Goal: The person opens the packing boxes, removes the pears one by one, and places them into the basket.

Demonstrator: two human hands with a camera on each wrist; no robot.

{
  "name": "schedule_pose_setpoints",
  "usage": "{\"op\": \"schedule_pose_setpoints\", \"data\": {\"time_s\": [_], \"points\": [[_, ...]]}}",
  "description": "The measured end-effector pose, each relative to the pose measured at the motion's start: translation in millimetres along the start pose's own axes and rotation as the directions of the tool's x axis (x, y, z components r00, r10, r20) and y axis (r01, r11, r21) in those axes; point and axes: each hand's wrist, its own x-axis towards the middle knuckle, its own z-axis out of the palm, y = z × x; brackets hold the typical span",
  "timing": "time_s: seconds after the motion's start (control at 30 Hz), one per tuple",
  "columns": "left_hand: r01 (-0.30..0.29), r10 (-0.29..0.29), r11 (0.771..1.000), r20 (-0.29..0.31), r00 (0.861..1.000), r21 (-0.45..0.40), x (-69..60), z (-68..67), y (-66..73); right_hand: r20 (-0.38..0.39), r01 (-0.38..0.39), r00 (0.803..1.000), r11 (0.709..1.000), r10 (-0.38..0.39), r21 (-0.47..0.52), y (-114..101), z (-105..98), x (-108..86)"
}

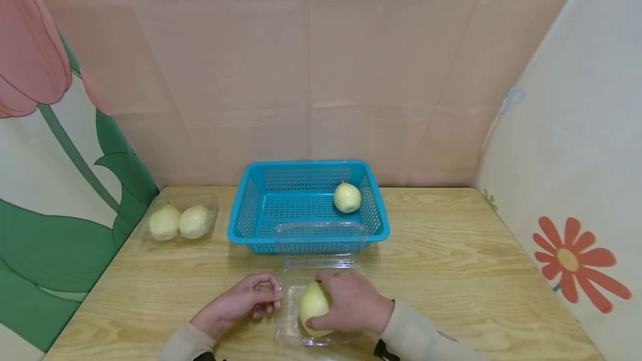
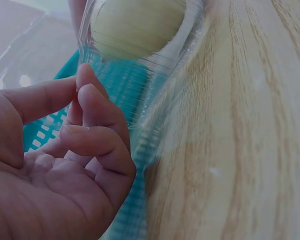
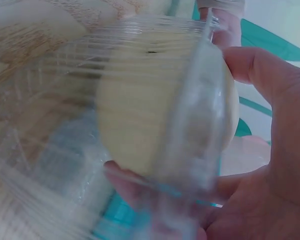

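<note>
My right hand (image 1: 355, 302) grips a pale yellow-green pear (image 1: 313, 304) with thumb and fingers spread around it. That pear is in the right part of a clear plastic clamshell box (image 1: 288, 325), whose lid (image 1: 321, 233) stands open toward the blue basket. At the box's left edge, my left hand (image 1: 241, 301) pinches the rim between thumb and index finger, the other fingers loosely curled, as the left wrist view shows. Through the clear plastic in the right wrist view, the held pear (image 3: 140, 105) appears, with fingertips beneath it.
Behind the box stands a blue plastic basket (image 1: 251, 233) with one pear (image 1: 347, 198) in its right end. A clear box (image 1: 213, 205) holding two pears (image 1: 164, 222) sits at the table's back left. The wooden table (image 1: 451, 272) meets cloth-covered walls at back and sides.
</note>
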Motion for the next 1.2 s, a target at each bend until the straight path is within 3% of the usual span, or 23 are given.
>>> {"op": "schedule_pose_setpoints", "data": {"time_s": [0.8, 1.03, 1.2], "points": [[0.029, -0.028, 0.999, -0.036, 0.999, 0.023, -1.5, -10.2, -2.6, -0.099, 0.043, 0.994, 0.999, -0.043, 0.000, 10, -30, -18.3], [0.026, -0.025, 0.999, -0.040, 0.999, 0.030, -2.6, -10.4, -1.4, -0.076, 0.021, 0.997, 0.999, -0.018, 0.041, 12, -43, -28.6], [0.030, -0.029, 0.999, -0.049, 0.998, 0.024, -4.3, -10.4, -1.8, -0.075, 0.033, 0.997, 0.999, -0.031, 0.019, 17, -49, -34.4]]}}
